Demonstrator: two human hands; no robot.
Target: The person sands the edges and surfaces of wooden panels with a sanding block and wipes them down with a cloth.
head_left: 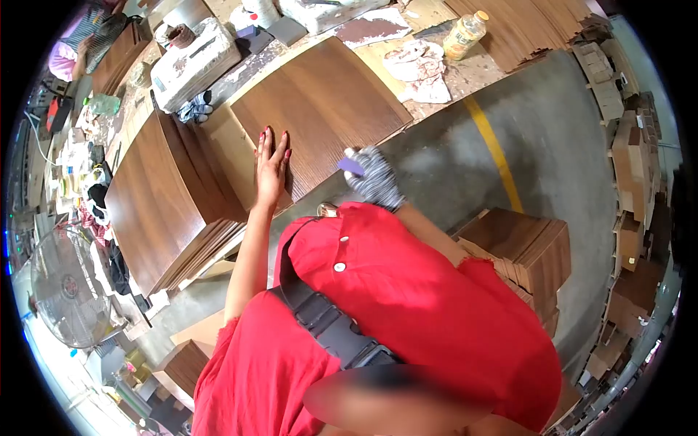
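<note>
My left hand (pixel 271 173), bare with painted nails, lies with fingers spread on the left edge of a brown wood-grain panel (pixel 320 94). My right hand (pixel 374 178) wears a grey striped glove and holds a small purple block (pixel 350 166) at the panel's front edge. The panel lies flat on the workbench. Left of my left hand is a stack of similar brown panels (pixel 156 203), with a paler board surface (pixel 225 145) between the stack and the panel.
A bottle (pixel 465 35) and a crumpled cloth (pixel 418 70) are at the back right of the bench. More panels (pixel 516 251) are stacked on the floor at right. A fan (pixel 69 287) stands at left. Another person (pixel 73 43) is at the far upper left.
</note>
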